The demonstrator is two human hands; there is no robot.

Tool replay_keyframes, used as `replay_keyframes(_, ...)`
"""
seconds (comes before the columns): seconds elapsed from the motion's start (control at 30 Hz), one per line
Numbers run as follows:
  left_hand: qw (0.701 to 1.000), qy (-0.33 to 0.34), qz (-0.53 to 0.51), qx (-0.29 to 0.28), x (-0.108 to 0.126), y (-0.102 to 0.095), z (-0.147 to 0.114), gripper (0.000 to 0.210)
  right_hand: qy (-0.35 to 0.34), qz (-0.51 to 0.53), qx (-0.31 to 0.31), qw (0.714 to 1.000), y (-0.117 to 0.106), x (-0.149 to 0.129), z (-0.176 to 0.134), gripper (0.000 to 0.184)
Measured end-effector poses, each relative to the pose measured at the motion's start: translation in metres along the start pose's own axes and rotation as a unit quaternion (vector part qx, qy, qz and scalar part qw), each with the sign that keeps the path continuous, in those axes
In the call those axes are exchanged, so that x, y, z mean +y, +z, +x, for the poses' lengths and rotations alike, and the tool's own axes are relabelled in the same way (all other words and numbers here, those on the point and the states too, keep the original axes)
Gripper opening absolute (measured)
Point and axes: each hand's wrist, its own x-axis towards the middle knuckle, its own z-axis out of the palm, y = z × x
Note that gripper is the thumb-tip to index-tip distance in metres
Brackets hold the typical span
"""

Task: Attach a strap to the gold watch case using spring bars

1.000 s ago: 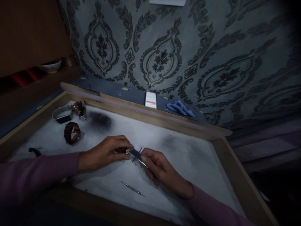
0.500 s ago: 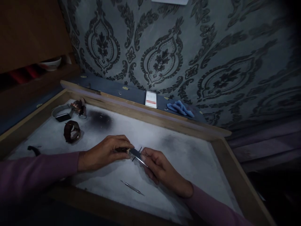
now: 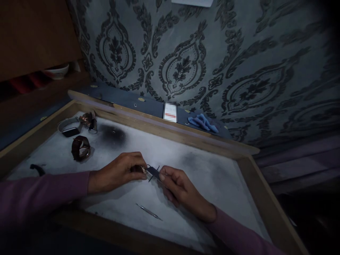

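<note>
My left hand [image 3: 119, 173] is closed, its thumb and fingers pinching a small dark watch with a gold-coloured edge [image 3: 143, 170]; most of it is hidden by the fingers. Facing it, my right hand [image 3: 180, 187] grips a flat dark strip [image 3: 154, 172] with a pale lower edge. A thin dark bar crosses this strip near its left end, which meets the gold edge or lies very close to it. Below both hands, a slim metal double-ended spring bar tool [image 3: 148, 211] rests on the white surface.
A shallow wooden tray [image 3: 247, 170] surrounds the work. At its left lie a brown-strapped watch [image 3: 79, 148], a grey-banded watch [image 3: 70, 131], more watches [image 3: 89, 120] and a curved black piece [image 3: 37, 169]. Behind the rim are a small white box [image 3: 170, 112] and a blue cloth [image 3: 203, 122].
The dark strip has turned slightly in my right hand, so its bright edge no longer glints. My left fingertips have drawn back a little to the left, and the gold edge has tilted.
</note>
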Motion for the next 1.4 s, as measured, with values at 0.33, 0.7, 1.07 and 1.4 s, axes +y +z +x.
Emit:
replay_keyframes(0.33,0.999,0.010,0.031,-0.022,-0.002,-0.003,0.001,0.012,-0.081,-0.128,0.059,0.987,0.003,0.000,-0.003,0.027)
replay_keyframes(0.7,0.992,-0.019,0.123,-0.017,0.008,-0.003,0.002,0.003,-0.128,-0.247,0.103,0.955,-0.002,0.004,-0.002,0.023)
replay_keyframes(1.07,0.993,-0.109,0.039,-0.027,0.018,-0.002,0.001,0.004,-0.223,-0.326,0.092,0.914,-0.002,0.015,-0.013,0.016)
replay_keyframes(1.4,0.994,-0.057,0.091,-0.005,0.021,0.002,-0.008,0.008,-0.304,-0.459,0.093,0.830,0.006,0.023,-0.018,0.021)
